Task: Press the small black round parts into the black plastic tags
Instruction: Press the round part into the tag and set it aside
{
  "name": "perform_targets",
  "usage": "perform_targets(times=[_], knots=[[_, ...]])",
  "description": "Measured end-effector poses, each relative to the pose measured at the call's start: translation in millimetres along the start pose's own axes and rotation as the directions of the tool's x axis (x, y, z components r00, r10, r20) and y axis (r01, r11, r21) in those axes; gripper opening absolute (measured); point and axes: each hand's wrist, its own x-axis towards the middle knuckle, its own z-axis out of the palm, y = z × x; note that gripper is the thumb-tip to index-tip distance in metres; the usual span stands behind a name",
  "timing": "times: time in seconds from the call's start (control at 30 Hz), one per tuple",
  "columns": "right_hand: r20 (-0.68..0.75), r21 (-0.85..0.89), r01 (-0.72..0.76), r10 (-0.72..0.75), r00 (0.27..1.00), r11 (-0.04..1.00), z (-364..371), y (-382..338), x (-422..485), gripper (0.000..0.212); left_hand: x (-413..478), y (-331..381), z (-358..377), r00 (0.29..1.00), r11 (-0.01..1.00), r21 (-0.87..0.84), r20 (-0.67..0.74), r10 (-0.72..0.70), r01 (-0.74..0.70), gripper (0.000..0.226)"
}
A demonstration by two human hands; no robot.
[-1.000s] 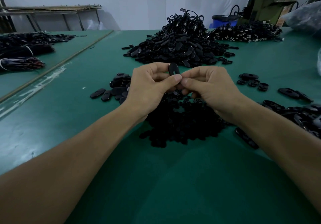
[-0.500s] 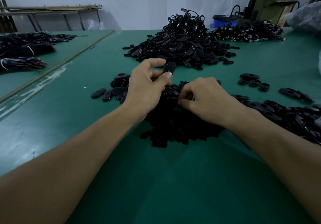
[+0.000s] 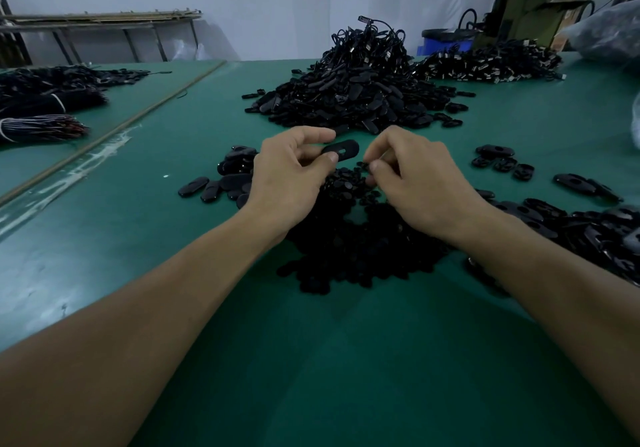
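Far beyond the right hand [image 3: 415, 176], a blue tub [image 3: 446, 41], contents hidden. Forearms reach over the green counter [image 3: 311, 360], hands apart w/ a gap btwn them. The left hand [image 3: 291, 172] pinches a black oval tag [image 3: 341, 150] btwn thumb and fingers, free end toward the right hand. That hand's fingers curl; can't tell if they hold a part. The pile of small round parts [image 3: 346, 238] lies under both hands.

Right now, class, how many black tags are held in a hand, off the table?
1: the left hand pinches an oval tag, raised between both hands. The right hand's curled fingers may hide something small.
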Motion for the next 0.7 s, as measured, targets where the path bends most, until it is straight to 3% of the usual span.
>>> perform_targets(times=[0.13,0.6,0.7], knots=[[-0.014,0.074,-0.034,0.035,0.999,0.997,-2.9,1.8,0.8,0.022,0.3,0.1,-0.4,1.0,1.0,0.008,0.004,-0.004,0.004,0.02],[0.018,0.277,-0.059,0.056,0.998,0.959,-4.5,0.1,-1.0,0.014,0.6,-3.3,0.9,0.999,0.998,0.041,0.031,0.043,-0.044,0.018],[-0.006,0.248,-0.049,0.053,0.999,0.968,-4.5,0.0,-1.0,0.013,-0.4,-2.6,2.3,0.996,0.995,0.071,0.061,0.068,-0.072,0.017]])
